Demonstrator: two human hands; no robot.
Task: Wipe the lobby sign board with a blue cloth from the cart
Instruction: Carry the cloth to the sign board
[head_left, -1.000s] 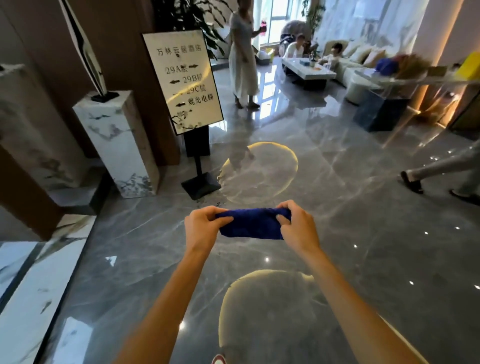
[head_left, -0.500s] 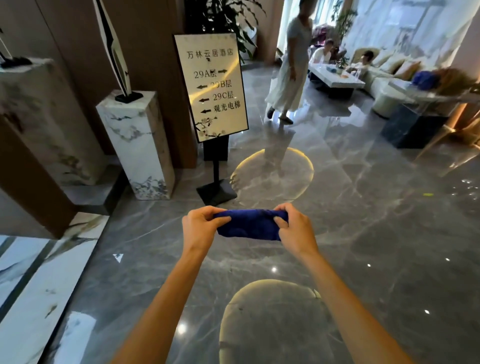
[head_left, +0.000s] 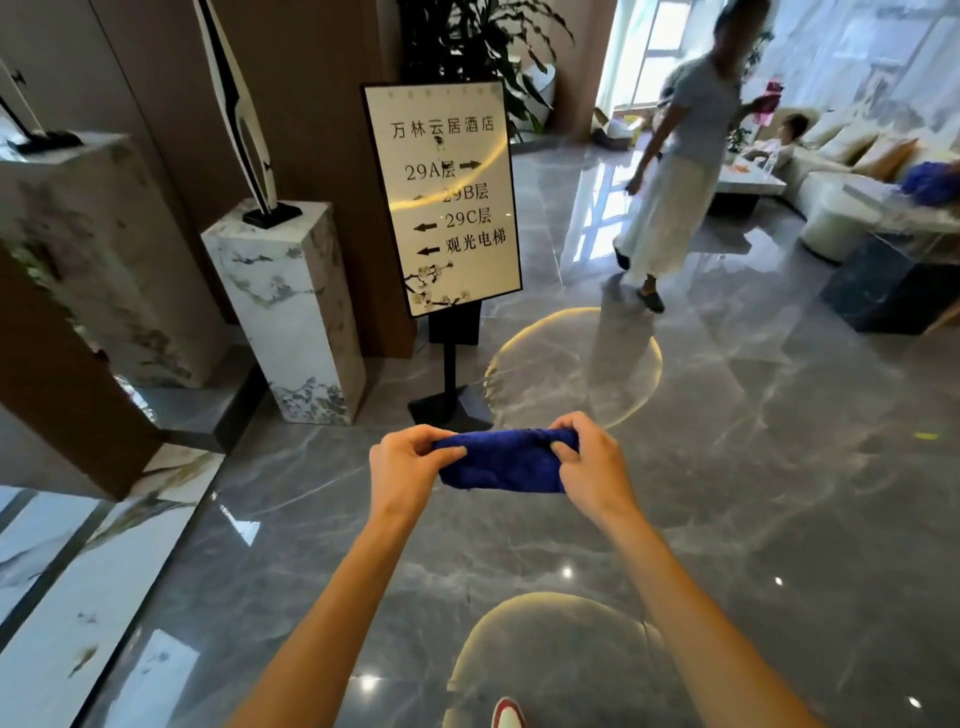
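A folded blue cloth (head_left: 501, 465) is stretched between my two hands at chest height above the grey floor. My left hand (head_left: 402, 467) grips its left end and my right hand (head_left: 589, 470) grips its right end. The lobby sign board (head_left: 441, 197), a cream panel with black lettering and arrows on a black pole and base, stands a step or two ahead of my hands, slightly to the left. Nothing touches the board.
A white marble pedestal (head_left: 291, 306) with a tall sculpture stands left of the sign, and a larger one (head_left: 98, 249) further left. A person (head_left: 675, 176) in a long white skirt walks at the right behind the sign. A dark block table (head_left: 883, 286) and sofas sit far right.
The sign board has grown larger and shifted toward the centre of view as I came closer. The walking person has moved rightward. My hands keep the same hold on the cloth.
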